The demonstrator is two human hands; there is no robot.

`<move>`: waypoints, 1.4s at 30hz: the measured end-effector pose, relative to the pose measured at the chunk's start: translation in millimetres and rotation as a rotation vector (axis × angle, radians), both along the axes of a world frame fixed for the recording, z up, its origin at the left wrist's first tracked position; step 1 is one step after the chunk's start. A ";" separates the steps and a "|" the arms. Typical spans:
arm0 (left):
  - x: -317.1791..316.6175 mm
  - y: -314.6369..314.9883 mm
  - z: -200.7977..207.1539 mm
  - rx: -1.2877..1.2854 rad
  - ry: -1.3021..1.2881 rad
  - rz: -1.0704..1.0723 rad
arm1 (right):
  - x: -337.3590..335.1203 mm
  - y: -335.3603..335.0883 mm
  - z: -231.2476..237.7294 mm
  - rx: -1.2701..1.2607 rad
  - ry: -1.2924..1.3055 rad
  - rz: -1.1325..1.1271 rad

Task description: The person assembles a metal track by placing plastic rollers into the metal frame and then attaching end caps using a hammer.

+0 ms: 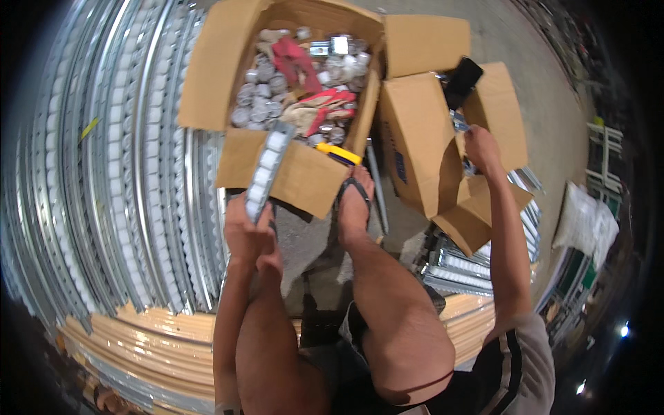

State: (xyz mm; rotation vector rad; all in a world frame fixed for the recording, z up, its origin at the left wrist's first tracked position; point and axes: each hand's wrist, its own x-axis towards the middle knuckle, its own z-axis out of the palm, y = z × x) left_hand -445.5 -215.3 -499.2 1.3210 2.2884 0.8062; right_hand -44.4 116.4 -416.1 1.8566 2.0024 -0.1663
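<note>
My left hand [243, 223] is closed around the lower end of a short roller track [268, 169], a grey metal channel with a row of white rollers. The track slants up over the front flap of the larger cardboard box [368, 117]. On the right, my right hand [482, 148] reaches into the smaller cardboard box [418, 142]. Its fingers look curled near small shiny metal parts [458, 122]; their tips are hidden, so what they grip cannot be made out. A black phone-like object [463, 81] rests on that box's far edge.
Red-and-beige work gloves [319, 111] and clear-wrapped rolls [259, 104] fill the larger box. A yellow-handled tool [339, 153] lies at its front. Long roller tracks [124, 152] cover the left side. More tracks [460, 270] lie right, below the smaller box. Tan pipes [152, 346] run beneath.
</note>
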 end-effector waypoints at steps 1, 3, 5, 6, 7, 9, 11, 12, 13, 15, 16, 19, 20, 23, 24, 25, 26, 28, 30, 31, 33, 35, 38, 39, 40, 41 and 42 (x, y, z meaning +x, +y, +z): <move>2.7 2.5 1.2 -0.038 -0.032 0.009 | 32.3 5.2 -12.4 -0.110 -0.045 0.048; 5.1 -0.7 -3.5 -0.057 -0.106 0.024 | 63.9 -3.8 -26.8 -0.189 -0.062 0.106; 8.7 0.0 0.5 -0.093 -0.141 0.059 | 65.7 -23.0 -35.7 -0.113 -0.037 0.122; 12.3 2.6 9.6 -0.160 -0.185 0.100 | 62.3 -26.8 -37.0 -0.089 -0.045 0.098; 12.1 3.9 10.0 -0.183 -0.177 0.096 | 58.7 -29.1 -37.7 -0.066 -0.054 0.075; 8.8 1.5 10.2 -0.237 -0.157 0.103 | 49.8 -32.3 -33.8 0.015 -0.088 0.058; 8.5 0.7 10.1 -0.208 -0.158 0.082 | 46.4 -32.9 -23.3 0.134 -0.146 0.064; 9.1 1.1 11.6 -0.205 -0.154 0.075 | 57.1 -32.1 -28.4 0.162 -0.170 0.050; 9.6 2.6 12.9 -0.202 -0.151 0.070 | 60.7 -28.4 -27.8 0.083 -0.181 -0.043; 9.6 4.5 16.4 -0.242 -0.168 0.103 | 63.2 -21.6 -26.8 -0.082 -0.198 -0.219; 10.2 5.3 17.2 -0.262 -0.177 0.119 | 71.5 -23.9 -36.2 -0.072 -0.136 -0.241; 7.3 2.3 9.8 -0.242 -0.129 0.066 | 108.1 -29.7 -57.1 0.011 0.096 -0.264; 7.3 2.8 9.8 -0.245 -0.129 0.069 | 114.4 -30.6 -50.8 0.070 0.213 -0.244; 5.9 2.8 12.9 -0.278 -0.123 0.061 | 110.3 -37.7 -25.8 0.126 0.554 -0.354; 4.6 4.9 14.7 -0.275 -0.151 0.056 | 89.4 -43.7 -0.7 0.114 0.698 -0.432; 4.1 7.7 18.9 -0.270 -0.187 0.044 | 76.2 -51.0 21.8 0.107 0.837 -0.511; 5.1 11.2 21.8 -0.264 -0.223 0.030 | 73.0 -57.6 34.3 0.130 0.921 -0.496; 7.1 23.3 28.5 -0.171 -0.121 -0.002 | 58.9 -65.1 47.4 0.152 1.108 -0.448; 1.6 33.6 34.3 -0.128 -0.053 0.001 | 13.5 -68.2 58.4 0.099 1.311 -0.438; 3.1 45.5 28.3 -0.148 -0.063 -0.027 | -2.2 -77.9 61.6 0.077 1.393 -0.463; -1.5 65.2 18.0 -0.122 -0.033 -0.066 | -44.3 -99.4 61.4 0.026 1.575 -0.509; -1.2 87.1 15.6 -0.054 -0.017 -0.107 | -99.6 -126.0 72.2 -0.116 1.763 -0.609; -3.2 109.1 9.4 -0.088 0.080 -0.147 | -157.5 -144.2 71.5 -0.463 2.004 -0.677; -2.6 114.5 11.5 -0.113 0.071 -0.158 | -168.0 -146.1 65.4 -0.547 2.046 -0.697; -5.9 117.5 10.0 -0.131 0.067 -0.172 | -179.2 -147.8 60.3 -0.593 2.093 -0.690; -7.6 120.4 8.5 -0.147 0.063 -0.182 | -186.7 -145.4 57.4 -0.622 2.116 -0.647; -8.6 119.9 8.2 -0.162 0.059 -0.194 | -193.7 -141.2 55.1 -0.648 2.139 -0.606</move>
